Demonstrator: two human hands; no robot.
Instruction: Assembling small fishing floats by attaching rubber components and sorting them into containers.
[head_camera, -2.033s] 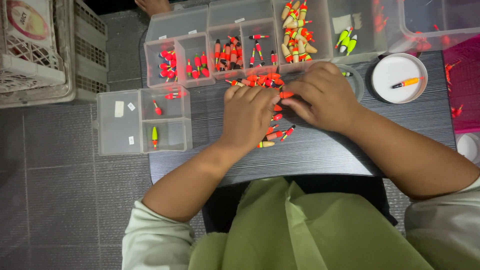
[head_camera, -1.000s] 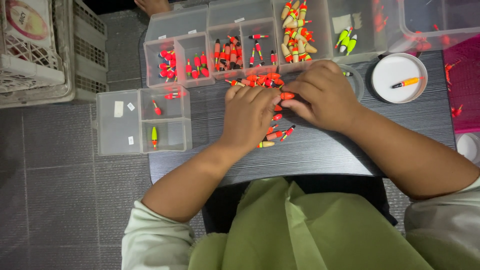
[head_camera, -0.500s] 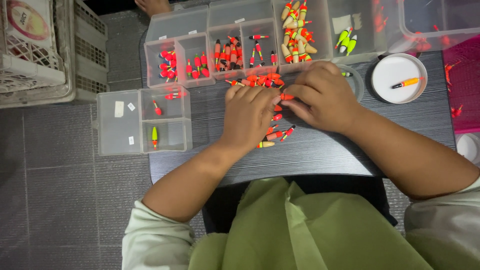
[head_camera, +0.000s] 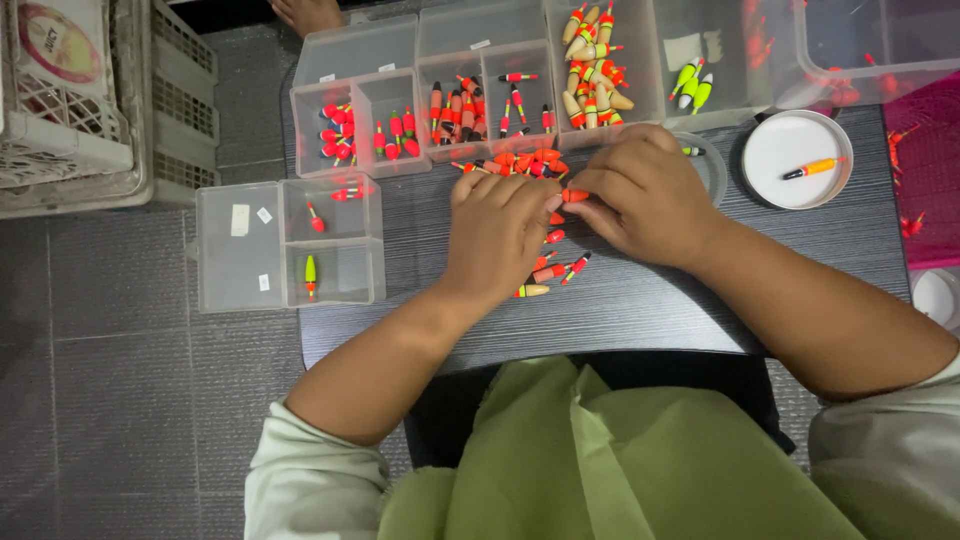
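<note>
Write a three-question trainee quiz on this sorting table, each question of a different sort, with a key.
1. True or false: the white round lid holds a single orange float.
2. Which lies in the small clear plastic box hanging over the edge of the dark wooden table? A) a blue bead B) a yellow-green float C) a metal hook
3. Fill in: the left hand and right hand meet over a loose pile of red and orange ____.

Key: 1 true; 2 B; 3 floats
</note>
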